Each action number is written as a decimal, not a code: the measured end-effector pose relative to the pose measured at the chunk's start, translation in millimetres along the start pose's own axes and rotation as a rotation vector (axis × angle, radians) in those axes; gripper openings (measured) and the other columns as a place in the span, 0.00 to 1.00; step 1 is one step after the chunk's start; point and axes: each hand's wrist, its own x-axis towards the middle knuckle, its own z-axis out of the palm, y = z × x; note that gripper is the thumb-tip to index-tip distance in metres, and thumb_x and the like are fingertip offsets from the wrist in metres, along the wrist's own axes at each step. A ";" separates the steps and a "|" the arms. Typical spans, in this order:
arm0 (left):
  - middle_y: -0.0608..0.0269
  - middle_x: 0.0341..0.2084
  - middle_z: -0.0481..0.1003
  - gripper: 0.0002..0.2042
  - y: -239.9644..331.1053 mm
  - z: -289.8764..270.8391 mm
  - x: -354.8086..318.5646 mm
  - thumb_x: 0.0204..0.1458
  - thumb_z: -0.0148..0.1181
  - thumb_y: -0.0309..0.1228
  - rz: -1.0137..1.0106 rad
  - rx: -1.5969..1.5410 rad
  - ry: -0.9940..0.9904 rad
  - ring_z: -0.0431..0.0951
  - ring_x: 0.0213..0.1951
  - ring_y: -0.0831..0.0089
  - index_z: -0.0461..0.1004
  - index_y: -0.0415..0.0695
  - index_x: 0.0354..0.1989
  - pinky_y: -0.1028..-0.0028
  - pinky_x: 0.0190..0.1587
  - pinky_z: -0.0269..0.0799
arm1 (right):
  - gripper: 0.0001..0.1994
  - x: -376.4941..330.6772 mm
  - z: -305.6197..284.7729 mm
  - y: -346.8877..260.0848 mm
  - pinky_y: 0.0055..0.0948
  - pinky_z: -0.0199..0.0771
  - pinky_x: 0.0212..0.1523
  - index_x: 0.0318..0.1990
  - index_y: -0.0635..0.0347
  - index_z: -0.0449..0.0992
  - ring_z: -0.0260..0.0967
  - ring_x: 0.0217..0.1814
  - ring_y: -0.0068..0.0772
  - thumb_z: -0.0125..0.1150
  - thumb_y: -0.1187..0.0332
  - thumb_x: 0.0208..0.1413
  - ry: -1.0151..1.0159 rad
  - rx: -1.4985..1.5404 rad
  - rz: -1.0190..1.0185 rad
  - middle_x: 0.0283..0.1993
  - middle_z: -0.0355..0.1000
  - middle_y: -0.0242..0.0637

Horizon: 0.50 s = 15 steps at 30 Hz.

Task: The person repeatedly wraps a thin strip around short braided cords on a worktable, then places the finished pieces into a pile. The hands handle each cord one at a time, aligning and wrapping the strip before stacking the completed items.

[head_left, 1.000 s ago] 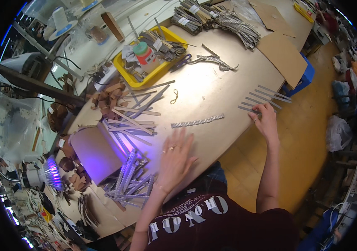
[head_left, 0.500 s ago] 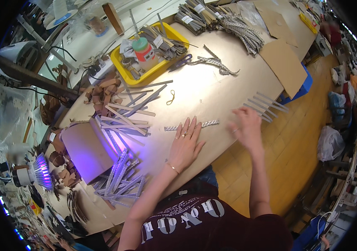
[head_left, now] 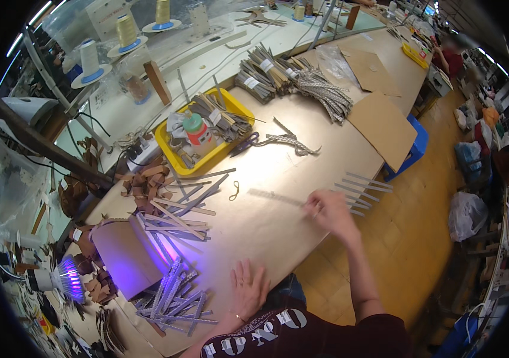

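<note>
My right hand (head_left: 328, 210) is closed on one end of a narrow braided strip (head_left: 272, 196), which sticks out to the left over the table and is smeared by motion. My left hand (head_left: 248, 284) rests at the table's near edge with fingers stretched out and nothing in it. Just right of my right hand, several thin grey strips (head_left: 366, 186) lie side by side, jutting past the table's edge. Left of my left hand is a pile of braided strips (head_left: 174, 298). A small yellowish loop (head_left: 234, 190) lies near the strip's free end.
A yellow tray (head_left: 165, 156) holds a green-capped bottle (head_left: 198, 132) and strip bundles. Purple-handled snips (head_left: 244, 145) lie beside it. Braided bundles (head_left: 320, 89) and cardboard (head_left: 383, 128) are farther back. A lamp (head_left: 68, 279) glows purple beside a curved brown panel (head_left: 124, 253) at left.
The braided strip was flat on the table under my left hand; now my right hand has hold of it. My left hand has drawn back toward the near edge. The view has shifted.
</note>
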 end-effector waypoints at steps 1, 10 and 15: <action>0.32 0.69 0.48 0.33 -2.9 -0.2 -5.5 0.53 0.64 0.42 -0.102 -0.071 -0.101 0.47 0.70 0.35 0.62 0.44 0.66 0.44 0.70 0.43 | 0.08 10.4 -13.2 5.8 0.37 0.57 0.52 0.35 0.54 0.77 0.71 0.37 0.36 0.67 0.63 0.53 0.112 -0.015 0.036 0.33 0.76 0.34; 0.36 0.69 0.51 0.31 -5.4 -5.3 -3.5 0.54 0.61 0.46 -0.223 -0.147 -0.179 0.49 0.71 0.39 0.65 0.45 0.65 0.47 0.70 0.44 | 0.19 130.8 -61.5 60.6 0.36 0.73 0.38 0.43 0.59 0.79 0.75 0.38 0.39 0.67 0.52 0.55 0.665 -0.695 -0.104 0.39 0.77 0.41; 0.37 0.69 0.52 0.30 -5.6 -8.7 -4.4 0.55 0.60 0.46 -0.207 -0.144 -0.170 0.52 0.70 0.40 0.66 0.46 0.64 0.47 0.70 0.46 | 0.20 195.1 6.7 51.3 0.39 0.77 0.43 0.44 0.64 0.80 0.78 0.39 0.46 0.62 0.53 0.58 0.278 -0.219 0.010 0.39 0.79 0.46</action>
